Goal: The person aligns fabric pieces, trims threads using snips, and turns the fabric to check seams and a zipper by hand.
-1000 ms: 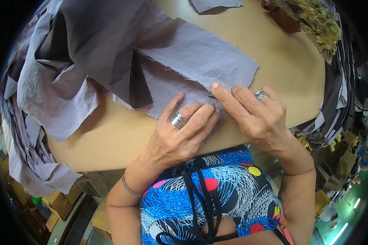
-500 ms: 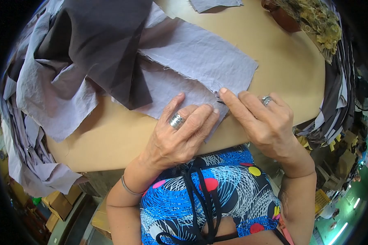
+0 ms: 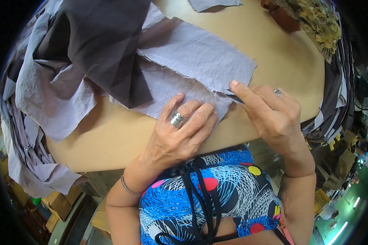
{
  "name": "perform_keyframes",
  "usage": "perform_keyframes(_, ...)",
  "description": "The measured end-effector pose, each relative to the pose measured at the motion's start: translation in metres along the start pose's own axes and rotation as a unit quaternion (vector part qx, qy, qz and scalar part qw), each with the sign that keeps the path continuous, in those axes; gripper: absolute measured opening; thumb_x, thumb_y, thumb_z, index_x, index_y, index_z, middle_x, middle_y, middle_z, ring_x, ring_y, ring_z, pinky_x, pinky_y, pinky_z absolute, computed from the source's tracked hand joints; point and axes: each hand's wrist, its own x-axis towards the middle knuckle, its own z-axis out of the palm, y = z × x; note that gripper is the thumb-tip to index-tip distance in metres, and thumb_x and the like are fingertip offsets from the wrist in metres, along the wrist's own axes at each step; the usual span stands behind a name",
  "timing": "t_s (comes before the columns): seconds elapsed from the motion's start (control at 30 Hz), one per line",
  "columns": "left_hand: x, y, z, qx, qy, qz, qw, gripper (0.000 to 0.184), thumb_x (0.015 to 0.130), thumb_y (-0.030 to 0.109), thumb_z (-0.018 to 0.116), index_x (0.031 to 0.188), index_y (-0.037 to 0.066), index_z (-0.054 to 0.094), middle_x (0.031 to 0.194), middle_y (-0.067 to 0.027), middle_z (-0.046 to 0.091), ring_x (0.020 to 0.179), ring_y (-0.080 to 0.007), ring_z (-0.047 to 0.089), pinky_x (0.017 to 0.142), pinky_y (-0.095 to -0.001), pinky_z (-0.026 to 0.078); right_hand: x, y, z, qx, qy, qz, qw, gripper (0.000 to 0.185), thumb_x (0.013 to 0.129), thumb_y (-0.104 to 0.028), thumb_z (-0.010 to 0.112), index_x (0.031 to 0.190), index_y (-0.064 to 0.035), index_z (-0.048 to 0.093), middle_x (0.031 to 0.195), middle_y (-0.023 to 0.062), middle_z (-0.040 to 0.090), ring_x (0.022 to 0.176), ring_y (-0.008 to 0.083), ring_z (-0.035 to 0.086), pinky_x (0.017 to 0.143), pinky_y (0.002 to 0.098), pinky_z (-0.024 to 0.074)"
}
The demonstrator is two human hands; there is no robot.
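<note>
Lavender fabric (image 3: 200,51) with frayed raw edges lies over the table, its seam running diagonally toward my right hand. My left hand (image 3: 184,126), wearing a wide silver ring, presses on the near layer of it with curled fingers, the thumb apart from them. In my right hand (image 3: 270,110) are small dark thread snips (image 3: 234,97), mostly hidden by the fingers. Their pointed tips are at the frayed seam end, where loose threads show. A dark brown piece of fabric (image 3: 106,45) covers the left part of the lavender cloth.
The tan table (image 3: 290,77) has a rounded edge close to my body. Fabric strips (image 3: 32,143) hang over its left side, and more dark and light cloth (image 3: 335,98) hangs at the right. A brown bowl (image 3: 284,18) and a tangled thread heap (image 3: 321,24) sit at the far right.
My right hand has moved a little right and turned, drawing the snips back from the seam so that more of them shows. My left hand stays nearly in place.
</note>
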Motion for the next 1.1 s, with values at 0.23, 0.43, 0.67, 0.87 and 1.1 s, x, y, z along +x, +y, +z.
perform_keyframes(0.23,0.000,0.003,0.000,0.016,-0.027,-0.014,0.999,0.039,0.065,0.011,0.068,0.103,0.009,0.068,0.097,-0.0024,0.056,0.086,-0.0169,0.060,0.093,-0.0411,0.044,0.008,-0.011,0.001,-0.072,-0.031,-0.012,0.997,0.042,0.071,-0.013,0.056,0.111,-0.0065,0.065,0.073,-0.0002,0.048,0.047,0.0118,0.043,0.049,0.0253,0.0353)
perform_keyframes(0.43,-0.002,0.000,0.002,0.023,-0.045,0.002,0.999,0.043,0.075,0.017,0.055,0.115,0.007,0.063,0.101,-0.0036,0.052,0.094,-0.0158,0.055,0.095,-0.0431,0.040,0.018,-0.017,0.009,-0.071,-0.014,-0.025,0.997,0.044,0.070,-0.012,0.056,0.113,-0.0063,0.063,0.072,0.0009,0.049,0.047,0.0127,0.045,0.049,0.0258,0.0371)
perform_keyframes(0.67,0.001,0.003,-0.002,0.017,-0.058,-0.016,0.998,0.044,0.063,0.012,0.068,0.107,0.011,0.067,0.099,-0.0035,0.054,0.090,-0.0184,0.057,0.093,-0.0416,0.043,0.020,0.004,0.007,0.124,0.046,0.123,0.983,0.037,0.078,-0.005,0.066,0.115,-0.0061,0.062,0.088,0.0109,0.063,0.071,0.0276,0.061,0.065,0.0331,0.0496)
perform_keyframes(0.87,0.003,0.000,0.001,-0.004,-0.017,-0.021,1.000,0.045,0.062,0.008,0.066,0.106,0.007,0.066,0.103,-0.0068,0.056,0.093,-0.0223,0.058,0.088,-0.0410,0.048,0.007,0.055,0.015,-0.082,0.061,0.110,0.989,0.041,0.077,-0.011,0.066,0.117,-0.0080,0.058,0.102,0.0126,0.059,0.083,0.0336,0.058,0.074,0.0391,0.0489)
perform_keyframes(1.1,0.010,-0.005,-0.004,0.027,-0.057,0.024,0.998,0.037,0.068,0.010,0.060,0.104,0.002,0.063,0.107,-0.0092,0.055,0.099,-0.0235,0.057,0.089,-0.0387,0.047,0.052,0.023,0.029,0.023,0.033,0.102,0.994,0.046,0.077,-0.009,0.065,0.122,-0.0107,0.054,0.105,0.0131,0.060,0.087,0.0329,0.060,0.075,0.0394,0.0496)
